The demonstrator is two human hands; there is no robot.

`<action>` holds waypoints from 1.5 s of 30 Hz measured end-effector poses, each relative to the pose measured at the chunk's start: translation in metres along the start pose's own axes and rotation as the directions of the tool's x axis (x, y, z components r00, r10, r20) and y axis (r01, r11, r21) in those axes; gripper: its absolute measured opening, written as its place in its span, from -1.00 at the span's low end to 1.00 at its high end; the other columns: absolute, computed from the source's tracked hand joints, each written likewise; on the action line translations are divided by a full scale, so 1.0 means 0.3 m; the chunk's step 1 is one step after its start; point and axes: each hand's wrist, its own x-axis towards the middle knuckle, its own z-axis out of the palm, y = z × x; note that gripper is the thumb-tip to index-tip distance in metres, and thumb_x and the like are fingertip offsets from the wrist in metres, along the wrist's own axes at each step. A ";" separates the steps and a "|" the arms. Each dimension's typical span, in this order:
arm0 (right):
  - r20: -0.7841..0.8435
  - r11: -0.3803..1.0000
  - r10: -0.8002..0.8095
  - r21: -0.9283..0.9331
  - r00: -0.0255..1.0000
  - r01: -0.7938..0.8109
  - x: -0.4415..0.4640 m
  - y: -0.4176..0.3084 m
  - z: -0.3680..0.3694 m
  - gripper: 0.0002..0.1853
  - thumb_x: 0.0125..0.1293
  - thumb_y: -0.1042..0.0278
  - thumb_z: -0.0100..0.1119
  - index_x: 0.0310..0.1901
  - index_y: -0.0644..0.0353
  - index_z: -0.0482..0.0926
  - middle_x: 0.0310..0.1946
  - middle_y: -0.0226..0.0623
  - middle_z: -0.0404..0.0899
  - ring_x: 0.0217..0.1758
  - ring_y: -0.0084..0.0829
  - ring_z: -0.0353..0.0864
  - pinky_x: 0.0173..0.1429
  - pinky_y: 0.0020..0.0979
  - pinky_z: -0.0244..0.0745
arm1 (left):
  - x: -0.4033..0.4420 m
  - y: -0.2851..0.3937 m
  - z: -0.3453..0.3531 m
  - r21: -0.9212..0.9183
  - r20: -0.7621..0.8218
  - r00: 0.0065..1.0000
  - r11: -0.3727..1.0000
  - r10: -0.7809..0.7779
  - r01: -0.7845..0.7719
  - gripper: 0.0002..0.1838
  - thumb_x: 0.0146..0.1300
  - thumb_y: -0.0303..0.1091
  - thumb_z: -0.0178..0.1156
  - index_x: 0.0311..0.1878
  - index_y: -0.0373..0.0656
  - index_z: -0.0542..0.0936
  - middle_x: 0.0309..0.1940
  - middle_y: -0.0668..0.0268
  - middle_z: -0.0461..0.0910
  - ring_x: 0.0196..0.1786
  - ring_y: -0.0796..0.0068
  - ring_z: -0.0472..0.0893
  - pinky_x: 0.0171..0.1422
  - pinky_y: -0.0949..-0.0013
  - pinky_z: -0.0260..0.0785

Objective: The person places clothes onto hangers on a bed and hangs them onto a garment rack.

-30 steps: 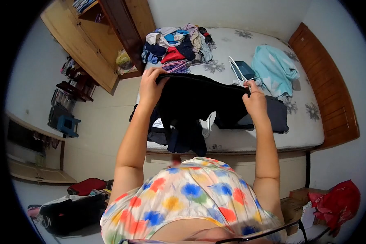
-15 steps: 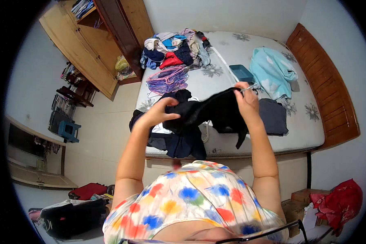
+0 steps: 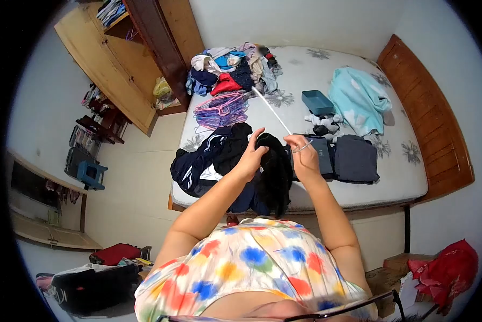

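Note:
My left hand [image 3: 250, 156] has its thumb and fingers around the upper edge of a black garment [image 3: 273, 180], which hangs down at the bed's front edge. To its right, my right hand [image 3: 303, 156] is closed around the near end of a thin white rod [image 3: 273, 111]. A thin metal, hook-like piece [image 3: 304, 146] shows at those fingers. The rod slants away toward the far clothes pile. Dark clothes [image 3: 211, 153] lie left of and behind the black garment. Folded dark garments [image 3: 356, 159] lie right of my right hand.
On the bed [image 3: 402, 177] are a heap of mixed clothes [image 3: 227, 67], pink and purple hangers [image 3: 221, 111], a teal tray [image 3: 316, 102], small grey and black cloth items [image 3: 324, 125] and a light blue blanket [image 3: 359, 99]. A wooden wardrobe [image 3: 104, 64] stands at left.
The black garment was stretched between both hands and now hangs bunched near the left hand. Both hands came closer together, the right moving nearer and leftward. The white rod has shifted toward me.

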 end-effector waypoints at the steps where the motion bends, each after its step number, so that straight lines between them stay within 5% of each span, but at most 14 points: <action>1: -0.036 1.000 0.000 0.004 0.999 0.000 -0.019 0.002 0.005 -0.82 0.29 0.53 0.01 -0.12 0.15 0.55 -0.21 -0.18 0.57 -0.13 -0.09 0.57 -0.05 -0.23 0.47 | -0.027 0.033 0.018 -0.038 -0.002 0.998 0.998 -0.055 0.055 -0.43 0.28 -0.45 0.02 0.37 0.09 0.23 0.00 0.28 0.43 -0.05 0.47 0.49 0.02 0.38 0.38; 5: -0.001 0.998 0.041 -0.045 0.999 -0.041 -0.088 0.014 0.067 -0.86 0.26 0.48 0.10 -0.15 0.11 0.54 -0.20 -0.18 0.55 -0.18 -0.11 0.58 -0.15 -0.25 0.50 | -0.038 0.024 0.034 -0.136 0.039 0.991 0.982 -0.130 0.135 -0.54 0.38 -0.21 0.03 0.33 0.16 0.29 0.00 0.36 0.41 -0.06 0.58 0.46 -0.11 0.39 0.37; 6: 0.084 0.981 0.186 0.041 0.979 -0.190 -0.098 0.003 0.072 -0.78 0.20 0.41 0.22 -0.11 0.13 0.51 -0.17 -0.19 0.52 -0.13 -0.11 0.57 -0.09 -0.24 0.48 | -0.036 0.010 0.029 -0.115 0.046 0.991 0.985 -0.123 0.128 -0.57 0.40 -0.17 0.02 0.31 0.15 0.31 0.01 0.38 0.42 -0.05 0.58 0.47 -0.08 0.39 0.38; 9: 0.131 0.980 0.175 0.077 0.976 -0.186 -0.095 -0.011 0.058 -0.61 0.11 0.35 0.33 -0.03 0.14 0.44 -0.12 -0.19 0.48 -0.04 -0.11 0.52 0.02 -0.24 0.44 | -0.032 -0.019 -0.002 -0.080 0.082 0.992 0.991 -0.098 0.104 -0.61 0.44 -0.01 -0.02 0.24 0.10 0.40 -0.01 0.45 0.46 -0.03 0.60 0.46 -0.04 0.41 0.37; 16: 0.282 0.991 0.067 0.091 0.957 -0.096 -0.071 0.010 0.044 -0.56 0.09 0.48 0.16 0.06 0.13 0.39 -0.03 -0.15 0.43 0.05 -0.10 0.47 0.11 -0.26 0.42 | -0.055 0.040 -0.038 0.187 0.084 0.995 0.982 -0.049 0.033 -0.56 0.33 -0.18 0.18 0.25 0.03 0.42 -0.05 0.46 0.48 -0.04 0.66 0.45 -0.06 0.48 0.35; 20: 0.304 0.952 0.237 0.118 0.923 -0.283 -0.060 0.016 0.053 -0.58 0.11 0.50 0.09 0.06 0.14 0.39 -0.07 -0.17 0.49 -0.02 -0.18 0.54 0.01 -0.28 0.46 | -0.035 0.025 -0.067 0.042 0.030 0.995 0.994 0.096 -0.097 -0.51 0.22 -0.21 0.31 0.17 -0.14 0.47 -0.19 0.42 0.52 -0.23 0.69 0.48 -0.28 0.62 0.28; 22: 0.292 0.926 0.310 0.124 0.905 -0.358 -0.063 0.030 0.070 -0.62 0.12 0.50 0.08 0.03 0.15 0.41 -0.10 -0.17 0.53 -0.07 -0.20 0.57 -0.02 -0.29 0.47 | -0.065 0.089 -0.059 -0.059 0.007 0.997 0.995 0.076 -0.076 -0.61 0.31 -0.22 0.21 0.13 -0.17 0.47 -0.11 0.38 0.55 -0.12 0.61 0.56 -0.15 0.52 0.43; 26: 0.176 0.978 0.190 0.056 0.966 -0.202 -0.114 0.143 0.138 -0.65 0.12 0.55 0.13 -0.02 0.14 0.44 -0.13 -0.11 0.58 -0.09 -0.08 0.59 0.00 -0.25 0.47 | -0.053 0.144 -0.112 -0.255 -0.028 0.988 0.955 0.152 -0.154 -0.66 0.39 -0.23 0.11 0.15 -0.13 0.44 -0.12 0.45 0.54 -0.20 0.63 0.57 -0.20 0.49 0.50; 28: 0.157 0.965 0.262 -0.010 0.952 -0.263 -0.119 0.196 0.137 -0.66 0.11 0.58 0.13 -0.04 0.15 0.44 -0.17 -0.09 0.59 -0.07 -0.04 0.59 0.00 -0.23 0.47 | -0.035 0.179 -0.158 -0.320 -0.053 0.976 0.922 0.210 -0.216 -0.66 0.38 -0.22 0.13 0.14 -0.13 0.43 -0.15 0.47 0.53 -0.27 0.67 0.56 -0.24 0.52 0.49; 32: 0.007 0.937 0.343 -0.062 0.939 -0.342 -0.027 0.220 0.051 -0.74 0.15 0.58 0.10 -0.10 0.14 0.44 -0.23 -0.10 0.61 -0.11 -0.02 0.61 -0.05 -0.19 0.48 | 0.004 0.241 -0.266 -0.261 -0.146 0.955 0.921 0.257 -0.288 -0.64 0.34 -0.25 0.18 0.12 -0.17 0.40 -0.26 0.43 0.52 -0.45 0.66 0.51 -0.24 0.46 0.51; 36: -0.144 0.977 0.142 -0.142 0.979 -0.162 0.139 0.161 -0.067 -0.78 0.20 0.55 0.08 -0.11 0.13 0.42 -0.27 -0.12 0.60 -0.16 -0.02 0.60 -0.09 -0.15 0.46 | 0.027 0.279 -0.321 -0.130 -0.329 0.920 0.955 0.213 -0.267 -0.70 0.35 -0.18 0.17 0.00 -0.15 0.43 -0.13 0.31 0.61 -0.20 0.51 0.65 -0.21 0.51 0.53; 37: -0.162 0.984 0.065 -0.157 0.985 -0.090 0.181 0.158 -0.090 -0.78 0.21 0.56 0.07 -0.11 0.14 0.41 -0.27 -0.11 0.60 -0.16 -0.03 0.61 -0.09 -0.16 0.47 | 0.031 0.284 -0.330 -0.124 -0.353 0.912 0.956 0.208 -0.266 -0.69 0.31 -0.12 0.21 -0.06 -0.12 0.45 -0.25 0.37 0.58 -0.30 0.56 0.61 -0.21 0.48 0.52; 41: -0.165 0.976 -0.056 -0.215 0.985 0.019 0.293 0.094 -0.162 -0.74 0.18 0.62 0.06 -0.09 0.14 0.40 -0.23 -0.15 0.61 -0.15 -0.11 0.63 -0.07 -0.22 0.50 | 0.062 0.273 -0.438 0.197 -0.400 0.897 0.973 0.190 -0.119 -0.65 0.18 -0.06 0.32 -0.17 -0.08 0.46 -0.39 0.47 0.37 -0.46 0.66 0.35 -0.35 0.50 0.41; 45: -0.116 0.971 -0.085 -0.232 0.990 0.056 0.341 0.029 -0.173 -0.70 0.18 0.63 0.05 -0.06 0.10 0.41 -0.22 -0.17 0.62 -0.14 -0.16 0.64 -0.06 -0.24 0.50 | 0.091 0.244 -0.511 0.408 -0.327 0.893 0.898 0.310 -0.162 -0.67 0.13 -0.05 0.35 -0.38 -0.10 0.53 -0.46 0.44 0.39 -0.44 0.62 0.39 -0.39 0.54 0.22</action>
